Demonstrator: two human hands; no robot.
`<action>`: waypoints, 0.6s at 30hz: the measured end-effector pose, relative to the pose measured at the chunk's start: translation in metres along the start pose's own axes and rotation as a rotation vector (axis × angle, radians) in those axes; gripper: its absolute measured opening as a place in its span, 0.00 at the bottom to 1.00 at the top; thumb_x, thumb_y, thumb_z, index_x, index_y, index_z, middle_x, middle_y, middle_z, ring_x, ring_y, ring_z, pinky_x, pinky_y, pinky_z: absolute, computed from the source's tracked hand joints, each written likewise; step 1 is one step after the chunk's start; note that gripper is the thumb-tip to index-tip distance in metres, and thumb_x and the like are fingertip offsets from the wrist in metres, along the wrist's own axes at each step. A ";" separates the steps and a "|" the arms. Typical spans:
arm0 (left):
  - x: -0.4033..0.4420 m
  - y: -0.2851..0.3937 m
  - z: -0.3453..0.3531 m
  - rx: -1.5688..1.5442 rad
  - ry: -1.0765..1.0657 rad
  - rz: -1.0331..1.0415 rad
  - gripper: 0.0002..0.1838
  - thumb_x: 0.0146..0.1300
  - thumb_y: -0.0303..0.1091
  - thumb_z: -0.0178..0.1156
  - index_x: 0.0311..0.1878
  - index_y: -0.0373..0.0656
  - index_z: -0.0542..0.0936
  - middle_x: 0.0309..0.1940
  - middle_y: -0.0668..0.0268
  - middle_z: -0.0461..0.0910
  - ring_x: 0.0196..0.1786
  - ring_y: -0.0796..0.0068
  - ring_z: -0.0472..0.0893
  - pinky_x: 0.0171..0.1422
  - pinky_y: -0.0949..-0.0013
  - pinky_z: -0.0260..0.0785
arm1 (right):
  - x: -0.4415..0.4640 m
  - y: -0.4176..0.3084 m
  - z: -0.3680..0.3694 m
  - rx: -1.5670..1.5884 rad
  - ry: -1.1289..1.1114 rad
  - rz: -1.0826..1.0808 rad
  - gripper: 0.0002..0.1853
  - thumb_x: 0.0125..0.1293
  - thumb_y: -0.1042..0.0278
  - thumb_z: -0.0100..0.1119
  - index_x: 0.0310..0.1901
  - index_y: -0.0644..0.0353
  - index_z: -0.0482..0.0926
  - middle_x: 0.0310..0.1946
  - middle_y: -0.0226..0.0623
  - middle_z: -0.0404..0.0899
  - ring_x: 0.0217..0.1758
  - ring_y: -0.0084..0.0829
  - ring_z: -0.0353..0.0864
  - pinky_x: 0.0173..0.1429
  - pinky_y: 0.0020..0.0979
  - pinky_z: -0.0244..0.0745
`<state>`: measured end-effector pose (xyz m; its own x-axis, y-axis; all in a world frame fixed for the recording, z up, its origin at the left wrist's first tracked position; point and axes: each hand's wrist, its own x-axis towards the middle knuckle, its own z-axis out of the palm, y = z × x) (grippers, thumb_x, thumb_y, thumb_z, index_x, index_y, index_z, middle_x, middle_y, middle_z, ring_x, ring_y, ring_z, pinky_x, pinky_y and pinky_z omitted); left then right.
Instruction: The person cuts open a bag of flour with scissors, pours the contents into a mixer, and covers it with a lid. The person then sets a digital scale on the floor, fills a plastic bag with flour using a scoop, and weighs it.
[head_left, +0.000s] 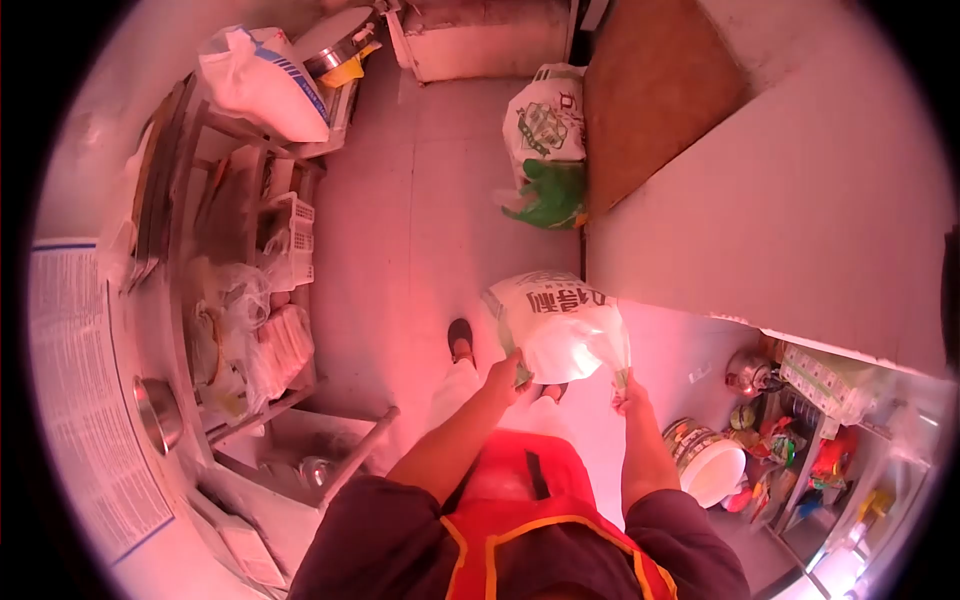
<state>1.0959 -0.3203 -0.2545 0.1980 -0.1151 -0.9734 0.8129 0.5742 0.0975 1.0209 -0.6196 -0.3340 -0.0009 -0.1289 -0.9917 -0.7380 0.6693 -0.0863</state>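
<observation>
A large white sack [560,325] with dark printed characters hangs in front of my legs, bulging and full-looking. My left hand [508,375] is closed round its near left corner. At the near right corner, my right hand [628,392] grips the gathered edge of the same sack. The sack's far side lies close to the corner of the white counter. Whether its bottom touches the floor, I cannot tell.
Another white sack [545,120] and a green bag [550,195] stand against the counter [780,220]. Shelves with a white basket [290,240] line the left. A bucket [712,470] and a kettle [748,372] are at the right. A drawer [330,450] juts out at lower left.
</observation>
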 end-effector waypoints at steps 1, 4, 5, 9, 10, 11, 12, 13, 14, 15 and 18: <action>-0.010 0.007 0.003 0.041 0.012 -0.015 0.11 0.59 0.42 0.56 0.39 0.46 0.73 0.29 0.66 0.73 0.30 0.71 0.74 0.31 0.69 0.68 | -0.005 0.002 0.001 0.008 -0.038 0.004 0.20 0.60 0.38 0.48 0.34 0.48 0.72 0.18 0.29 0.67 0.10 0.26 0.57 0.14 0.27 0.58; 0.012 0.014 -0.012 -0.013 -0.035 -0.089 0.10 0.62 0.43 0.53 0.32 0.46 0.71 0.22 0.67 0.70 0.20 0.75 0.70 0.18 0.75 0.57 | -0.006 0.004 0.004 -0.047 0.079 -0.202 0.17 0.64 0.46 0.47 0.36 0.52 0.73 0.17 0.31 0.70 0.08 0.25 0.56 0.12 0.28 0.52; 0.021 0.013 -0.023 -0.044 -0.093 -0.118 0.11 0.63 0.43 0.52 0.31 0.47 0.70 0.21 0.67 0.69 0.18 0.76 0.69 0.16 0.76 0.55 | -0.009 0.002 0.005 -0.045 0.091 -0.246 0.15 0.63 0.50 0.47 0.37 0.54 0.73 0.16 0.31 0.67 0.08 0.25 0.56 0.12 0.29 0.51; 0.025 0.046 -0.037 0.024 0.154 -0.206 0.09 0.62 0.41 0.53 0.31 0.48 0.68 0.18 0.69 0.63 0.14 0.77 0.63 0.13 0.77 0.50 | -0.067 -0.013 0.062 -0.219 0.165 -0.320 0.12 0.61 0.60 0.47 0.36 0.58 0.74 0.13 0.31 0.61 0.08 0.25 0.56 0.11 0.29 0.50; 0.038 0.052 -0.047 0.050 0.176 -0.204 0.09 0.61 0.41 0.54 0.32 0.49 0.68 0.18 0.69 0.62 0.13 0.77 0.62 0.13 0.77 0.50 | -0.070 -0.009 0.070 -0.189 0.168 -0.311 0.11 0.60 0.60 0.47 0.35 0.58 0.74 0.13 0.32 0.61 0.08 0.25 0.56 0.11 0.29 0.50; 0.053 0.056 -0.059 0.074 0.199 -0.202 0.09 0.60 0.41 0.55 0.33 0.49 0.68 0.18 0.69 0.61 0.13 0.77 0.62 0.13 0.77 0.50 | -0.071 -0.003 0.075 -0.161 0.170 -0.301 0.11 0.60 0.60 0.47 0.34 0.58 0.74 0.13 0.32 0.61 0.08 0.25 0.56 0.11 0.28 0.49; 0.072 0.059 -0.072 0.094 0.220 -0.196 0.09 0.60 0.40 0.55 0.34 0.49 0.67 0.18 0.69 0.60 0.13 0.77 0.61 0.13 0.77 0.50 | -0.073 0.001 0.084 -0.135 0.170 -0.296 0.11 0.59 0.61 0.47 0.32 0.59 0.75 0.13 0.32 0.61 0.08 0.25 0.56 0.11 0.27 0.49; 0.093 0.062 -0.085 0.112 0.242 -0.191 0.09 0.59 0.40 0.56 0.35 0.49 0.67 0.17 0.69 0.59 0.13 0.76 0.60 0.13 0.77 0.50 | -0.086 0.003 0.095 -0.240 0.150 -0.345 0.11 0.59 0.61 0.47 0.32 0.59 0.75 0.13 0.32 0.61 0.08 0.24 0.56 0.11 0.27 0.49; 0.131 0.061 -0.108 0.095 0.301 -0.177 0.11 0.56 0.39 0.59 0.36 0.49 0.68 0.18 0.68 0.61 0.13 0.76 0.60 0.12 0.76 0.50 | -0.111 0.004 0.111 -0.346 0.130 -0.391 0.12 0.59 0.61 0.47 0.31 0.60 0.76 0.13 0.32 0.61 0.09 0.24 0.56 0.12 0.26 0.49; 0.114 0.085 -0.110 0.081 0.219 -0.140 0.11 0.56 0.38 0.59 0.37 0.49 0.68 0.18 0.66 0.62 0.13 0.77 0.60 0.12 0.76 0.49 | -0.127 0.007 0.125 -0.452 0.107 -0.436 0.12 0.59 0.61 0.47 0.31 0.60 0.76 0.13 0.31 0.61 0.09 0.24 0.56 0.12 0.25 0.49; 0.036 0.174 -0.096 -0.002 0.113 -0.110 0.03 0.57 0.32 0.56 0.32 0.45 0.73 0.19 0.67 0.66 0.12 0.81 0.59 0.11 0.80 0.47 | -0.156 0.003 0.167 -0.450 0.054 -0.411 0.13 0.60 0.61 0.47 0.35 0.60 0.78 0.14 0.31 0.62 0.10 0.23 0.57 0.12 0.24 0.50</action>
<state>1.1917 -0.1468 -0.2924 0.0451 -0.0853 -0.9953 0.8252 0.5647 -0.0111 1.1316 -0.4748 -0.1959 0.3187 -0.3553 -0.8787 -0.8978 0.1841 -0.4001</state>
